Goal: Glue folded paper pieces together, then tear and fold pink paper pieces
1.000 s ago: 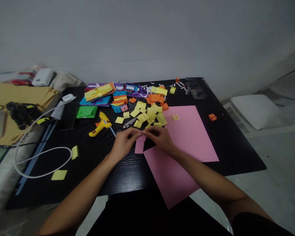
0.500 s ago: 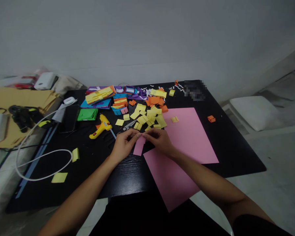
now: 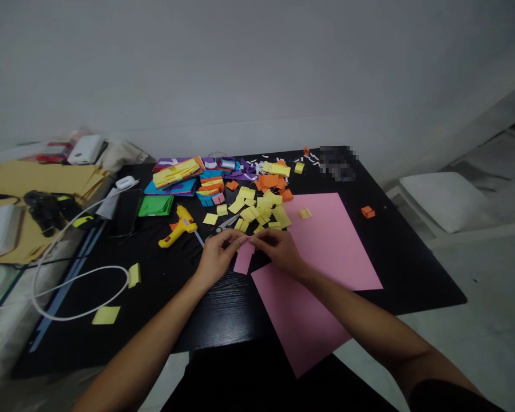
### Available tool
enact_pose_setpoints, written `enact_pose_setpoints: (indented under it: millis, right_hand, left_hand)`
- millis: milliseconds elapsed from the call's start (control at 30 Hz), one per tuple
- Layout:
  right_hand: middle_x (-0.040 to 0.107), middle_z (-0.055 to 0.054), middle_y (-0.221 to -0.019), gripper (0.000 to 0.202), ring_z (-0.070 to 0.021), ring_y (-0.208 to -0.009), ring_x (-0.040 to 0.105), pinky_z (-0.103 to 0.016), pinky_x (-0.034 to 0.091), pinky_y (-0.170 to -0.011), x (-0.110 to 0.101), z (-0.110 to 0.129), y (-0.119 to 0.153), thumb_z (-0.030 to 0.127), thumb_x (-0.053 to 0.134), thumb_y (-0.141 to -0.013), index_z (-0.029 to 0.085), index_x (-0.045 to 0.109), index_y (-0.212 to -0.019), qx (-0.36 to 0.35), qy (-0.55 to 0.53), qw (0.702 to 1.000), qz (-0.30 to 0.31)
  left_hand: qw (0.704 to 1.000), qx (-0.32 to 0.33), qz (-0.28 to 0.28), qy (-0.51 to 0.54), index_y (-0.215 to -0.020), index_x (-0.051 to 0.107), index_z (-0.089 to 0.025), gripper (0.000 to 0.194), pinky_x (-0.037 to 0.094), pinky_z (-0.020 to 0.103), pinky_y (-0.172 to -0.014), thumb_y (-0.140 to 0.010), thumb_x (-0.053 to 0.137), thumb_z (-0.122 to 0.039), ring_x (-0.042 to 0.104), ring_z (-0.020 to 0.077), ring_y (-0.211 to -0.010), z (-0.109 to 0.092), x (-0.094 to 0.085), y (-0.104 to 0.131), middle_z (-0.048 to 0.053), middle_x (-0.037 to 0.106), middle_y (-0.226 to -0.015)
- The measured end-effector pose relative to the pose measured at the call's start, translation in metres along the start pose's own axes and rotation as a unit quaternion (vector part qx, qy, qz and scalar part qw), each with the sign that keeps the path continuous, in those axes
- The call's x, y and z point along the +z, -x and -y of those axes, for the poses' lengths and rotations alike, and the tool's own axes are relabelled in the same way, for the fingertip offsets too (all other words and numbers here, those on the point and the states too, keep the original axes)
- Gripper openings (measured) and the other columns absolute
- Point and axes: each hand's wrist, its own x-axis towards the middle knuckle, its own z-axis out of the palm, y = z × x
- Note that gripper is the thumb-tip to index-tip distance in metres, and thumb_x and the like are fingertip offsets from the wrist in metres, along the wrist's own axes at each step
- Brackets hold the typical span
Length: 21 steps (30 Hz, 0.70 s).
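A small pink paper strip [image 3: 242,260] hangs between my two hands, above the black table. My left hand [image 3: 217,256] pinches its upper left edge between thumb and fingers. On the other side my right hand [image 3: 280,247] pinches the upper right edge, and the fingertips of both hands nearly meet. Part of the strip's top is hidden by the fingers. Under my right forearm lies a large pink sheet [image 3: 335,246], its near corner jutting over the table's front edge. Just beyond my hands are scissors [image 3: 227,223], partly covered, and a heap of yellow paper pieces [image 3: 261,209].
A yellow glue gun [image 3: 179,228] lies left of my hands. Farther back are green folded papers [image 3: 155,206], stacked coloured papers [image 3: 178,173] and orange pieces [image 3: 269,182]. A white cable [image 3: 86,269] loops across the left side. One orange piece [image 3: 368,212] sits at the right.
The whole view has shifted slightly, so things appear a little lower. Both hands still pinch the pink strip, with the fingertips turned only slightly; nothing has been let go.
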Motion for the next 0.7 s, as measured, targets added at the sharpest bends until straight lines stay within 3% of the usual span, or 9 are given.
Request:
enact_pose_setpoints:
  millis: [400, 567, 700]
  right_hand:
    - [0.074, -0.001, -0.074, 0.024, -0.0168, -0.070, 0.065, -0.030, 0.050, -0.067, -0.0021, -0.0010, -0.0002, 0.044, 0.079, -0.083, 0.021, 0.077, -0.079, 0.014, 0.008, 1.000, 0.017]
    - [0.073, -0.002, -0.076, 0.030, -0.0167, -0.069, 0.064, -0.029, 0.049, -0.065, -0.0005, -0.0058, 0.0012, 0.049, 0.077, -0.084, 0.019, 0.076, -0.083, 0.037, 0.025, 0.998, 0.042]
    - [0.071, -0.002, -0.077, 0.028, -0.0161, -0.069, 0.063, -0.029, 0.049, -0.065, 0.0000, -0.0060, 0.0019, 0.046, 0.078, -0.083, 0.019, 0.073, -0.087, 0.031, 0.028, 0.997, 0.067]
  left_hand:
    - [0.999, 0.001, 0.026, -0.029, -0.092, 0.074, -0.019, 0.024, 0.048, 0.027, -0.071, -0.093, 0.068, -0.042, 0.064, 0.0160, -0.075, -0.0023, 0.0002, 0.0015, 0.001, 0.072, -0.081]
    - [0.996, 0.008, 0.051, -0.075, -0.091, 0.070, -0.019, 0.023, 0.043, 0.026, -0.063, -0.096, 0.063, -0.040, 0.059, 0.0144, -0.069, -0.0045, -0.0027, 0.0021, -0.001, 0.066, -0.075]
    - [0.996, 0.009, 0.039, -0.085, -0.089, 0.068, -0.018, 0.023, 0.040, 0.026, -0.062, -0.096, 0.062, -0.039, 0.056, 0.0142, -0.069, -0.0053, -0.0049, 0.0019, -0.001, 0.064, -0.075]
